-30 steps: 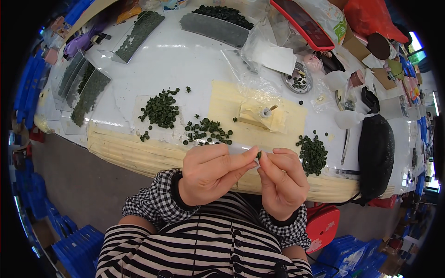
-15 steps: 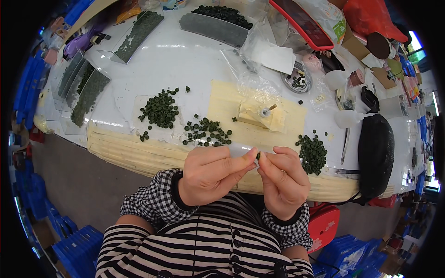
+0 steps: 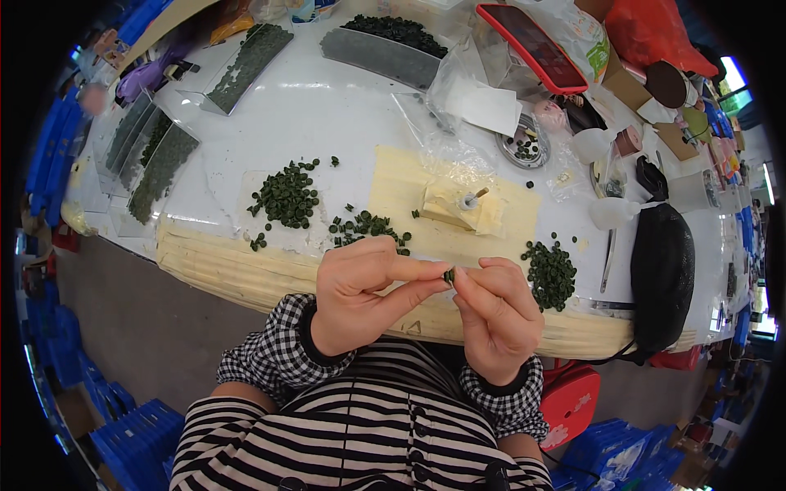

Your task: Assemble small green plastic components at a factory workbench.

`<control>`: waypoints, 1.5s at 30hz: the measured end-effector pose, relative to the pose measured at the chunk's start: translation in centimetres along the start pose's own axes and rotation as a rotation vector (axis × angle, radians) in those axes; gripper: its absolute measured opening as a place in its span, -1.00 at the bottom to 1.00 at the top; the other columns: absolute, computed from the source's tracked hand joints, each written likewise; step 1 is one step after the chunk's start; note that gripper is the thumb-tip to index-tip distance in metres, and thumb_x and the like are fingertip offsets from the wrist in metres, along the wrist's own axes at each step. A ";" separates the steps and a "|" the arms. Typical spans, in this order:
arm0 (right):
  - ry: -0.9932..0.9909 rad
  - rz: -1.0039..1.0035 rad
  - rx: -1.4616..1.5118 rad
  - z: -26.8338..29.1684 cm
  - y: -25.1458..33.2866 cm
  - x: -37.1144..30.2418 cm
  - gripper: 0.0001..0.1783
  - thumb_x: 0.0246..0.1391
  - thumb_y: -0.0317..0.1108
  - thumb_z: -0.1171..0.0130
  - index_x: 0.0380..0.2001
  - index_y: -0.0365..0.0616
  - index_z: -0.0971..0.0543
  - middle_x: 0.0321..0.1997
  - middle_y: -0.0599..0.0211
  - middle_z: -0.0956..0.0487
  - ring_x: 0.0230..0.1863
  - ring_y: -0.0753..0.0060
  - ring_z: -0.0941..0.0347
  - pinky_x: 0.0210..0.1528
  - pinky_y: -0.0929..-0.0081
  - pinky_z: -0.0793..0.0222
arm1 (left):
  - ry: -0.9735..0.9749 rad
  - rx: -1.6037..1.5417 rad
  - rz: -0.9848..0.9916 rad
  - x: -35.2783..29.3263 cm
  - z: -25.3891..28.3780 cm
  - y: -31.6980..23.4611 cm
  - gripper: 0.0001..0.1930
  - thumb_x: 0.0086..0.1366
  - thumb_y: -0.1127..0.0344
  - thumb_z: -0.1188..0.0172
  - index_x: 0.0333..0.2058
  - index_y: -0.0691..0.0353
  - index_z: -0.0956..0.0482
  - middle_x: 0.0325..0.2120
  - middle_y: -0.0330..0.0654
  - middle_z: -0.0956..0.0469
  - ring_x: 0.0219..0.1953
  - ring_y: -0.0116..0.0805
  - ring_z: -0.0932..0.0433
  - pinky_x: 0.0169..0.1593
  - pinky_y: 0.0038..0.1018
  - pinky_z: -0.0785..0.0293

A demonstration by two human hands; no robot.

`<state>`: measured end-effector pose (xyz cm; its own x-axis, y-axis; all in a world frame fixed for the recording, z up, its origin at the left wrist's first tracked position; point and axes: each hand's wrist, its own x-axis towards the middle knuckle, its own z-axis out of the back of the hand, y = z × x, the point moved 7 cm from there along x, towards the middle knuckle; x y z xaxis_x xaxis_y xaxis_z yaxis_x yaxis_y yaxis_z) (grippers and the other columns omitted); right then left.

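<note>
Between my fingertips, over the table's near edge, is a small dark green round part (image 3: pixel 449 277). My left hand (image 3: pixel 358 288) pinches it from the left with thumb and forefinger. From the other side my right hand (image 3: pixel 501 313) pinches it too, thumb and fingers pressed together. Just beyond my left hand lies a spread of similar green parts (image 3: pixel 368 225). A larger heap of them (image 3: pixel 285 196) is further left, and another heap (image 3: pixel 551 274) lies right of my right hand. Ahead stands a yellowish wrapped block (image 3: pixel 463 209) with a short peg on top.
Clear trays of dark parts (image 3: pixel 381 57) stand at the back, with more trays (image 3: pixel 151 159) at the left. A red-cased phone (image 3: pixel 532 47) leans at the back right. Tweezers (image 3: pixel 608 260) and a black bag (image 3: pixel 663 274) lie at the right. A red stool (image 3: pixel 571 405) is below.
The small green part has turned between my fingertips, showing more of its side. My left fingers have straightened and shifted slightly up and left. Both hands still pinch.
</note>
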<state>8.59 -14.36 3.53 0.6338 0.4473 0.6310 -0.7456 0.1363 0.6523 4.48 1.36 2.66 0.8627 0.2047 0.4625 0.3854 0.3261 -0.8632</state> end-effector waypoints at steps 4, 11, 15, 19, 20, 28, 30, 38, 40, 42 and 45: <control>-0.015 -0.002 0.007 0.0 -0.1 0.0 -0.68 -0.11 -0.54 -0.35 -0.19 -0.13 -0.69 -0.31 0.34 -0.63 -0.31 0.38 -0.51 -0.05 0.28 -0.43 | -0.017 -0.016 -0.001 0.0 0.0 0.0 -0.77 -0.01 0.53 -0.44 -0.31 0.22 -0.72 -0.72 -0.32 -0.38 -0.68 -0.56 -0.25 -0.60 -0.59 -0.09; -0.036 -0.009 0.024 -0.1 -0.2 0.1 -0.70 -0.10 -0.55 -0.35 -0.21 -0.17 -0.68 -0.33 0.30 -0.63 -0.33 0.35 -0.51 -0.07 0.30 -0.43 | 0.013 -0.006 0.018 0.2 0.1 -0.2 -0.74 -0.03 0.51 -0.46 -0.29 0.22 -0.71 -0.68 -0.30 -0.41 -0.66 -0.55 -0.26 -0.59 -0.61 -0.09; -0.038 -0.005 0.025 -0.2 -0.2 0.1 -0.70 -0.10 -0.55 -0.34 -0.20 -0.18 -0.68 -0.33 0.29 -0.63 -0.33 0.35 -0.52 -0.08 0.30 -0.43 | 0.018 0.036 -0.009 0.2 -0.1 -0.4 -0.72 -0.04 0.52 -0.46 -0.28 0.22 -0.71 -0.66 -0.28 -0.43 -0.66 -0.53 -0.29 -0.59 -0.59 -0.15; -0.033 -0.004 0.024 -0.3 -0.1 0.3 -0.68 -0.09 -0.55 -0.34 -0.18 -0.18 -0.68 -0.33 0.29 -0.63 -0.33 0.35 -0.52 -0.08 0.30 -0.43 | 0.010 0.080 -0.048 0.3 0.0 -0.8 -0.72 -0.05 0.54 -0.45 -0.28 0.24 -0.71 -0.64 -0.26 -0.45 -0.64 -0.51 -0.33 -0.59 -0.57 -0.20; -0.031 -0.005 0.026 -0.3 -0.1 0.3 -0.68 -0.09 -0.55 -0.34 -0.18 -0.18 -0.68 -0.33 0.29 -0.63 -0.34 0.35 -0.52 -0.08 0.31 -0.43 | 0.003 0.095 -0.059 0.2 0.0 -0.9 -0.71 -0.06 0.55 -0.45 -0.28 0.24 -0.71 -0.64 -0.26 -0.45 -0.64 -0.51 -0.33 -0.59 -0.58 -0.20; -0.037 -0.004 0.027 -0.4 -0.2 0.3 -0.69 -0.09 -0.55 -0.34 -0.18 -0.19 -0.68 -0.32 0.28 -0.64 -0.33 0.35 -0.52 -0.09 0.32 -0.42 | -0.021 0.157 -0.137 0.0 0.1 -1.1 -0.71 -0.07 0.57 -0.45 -0.29 0.26 -0.70 -0.65 -0.27 -0.44 -0.64 -0.51 -0.34 -0.60 -0.60 -0.20; -0.035 -0.003 0.026 -0.5 -0.3 0.3 -0.69 -0.09 -0.55 -0.33 -0.18 -0.19 -0.68 -0.31 0.28 -0.64 -0.33 0.35 -0.52 -0.09 0.32 -0.42 | -0.015 0.163 -0.137 0.0 0.1 -1.2 -0.71 -0.06 0.57 -0.45 -0.29 0.27 -0.70 -0.65 -0.26 -0.43 -0.65 -0.51 -0.34 -0.60 -0.59 -0.20; -0.072 -0.062 -0.034 0.0 -0.6 -0.1 -0.66 -0.14 -0.60 -0.34 -0.19 -0.22 -0.67 -0.31 0.23 -0.60 -0.32 0.26 -0.49 -0.15 0.34 -0.42 | 0.030 0.316 0.044 0.5 1.2 0.4 -0.82 0.05 0.50 -0.39 -0.31 0.27 -0.67 -0.64 -0.22 -0.45 -0.66 -0.44 -0.35 -0.59 -0.55 -0.23; -0.078 -0.088 -0.020 0.0 -0.7 -0.2 -0.65 -0.16 -0.61 -0.34 -0.19 -0.24 -0.67 -0.32 0.22 -0.59 -0.33 0.24 -0.49 -0.18 0.35 -0.41 | 0.060 0.399 0.079 0.5 2.3 0.9 -0.83 0.08 0.48 -0.37 -0.30 0.27 -0.66 -0.64 -0.20 -0.44 -0.66 -0.44 -0.35 -0.57 -0.55 -0.23; -0.081 -0.102 -0.012 0.0 -0.7 -0.1 -0.65 -0.16 -0.62 -0.33 -0.19 -0.25 -0.66 -0.32 0.22 -0.58 -0.33 0.23 -0.48 -0.20 0.36 -0.41 | 0.069 0.461 0.116 0.8 3.0 1.1 -0.82 0.12 0.47 -0.34 -0.25 0.29 -0.65 -0.69 -0.26 -0.36 -0.67 -0.47 -0.26 -0.55 -0.56 -0.21; -0.082 -0.097 -0.016 0.0 -0.7 0.0 -0.64 -0.17 -0.63 -0.33 -0.19 -0.26 -0.66 -0.33 0.22 -0.58 -0.33 0.23 -0.48 -0.21 0.36 -0.41 | -0.010 0.198 0.379 0.5 4.6 2.2 -0.82 0.16 0.46 -0.32 -0.24 0.32 -0.64 -0.73 -0.40 -0.23 -0.70 -0.48 -0.13 -0.55 -0.55 -0.18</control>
<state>9.04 -14.42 3.05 0.7175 0.3577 0.5976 -0.6825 0.1899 0.7058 4.21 6.45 1.96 0.9276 0.3528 0.1227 -0.0296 0.3969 -0.9174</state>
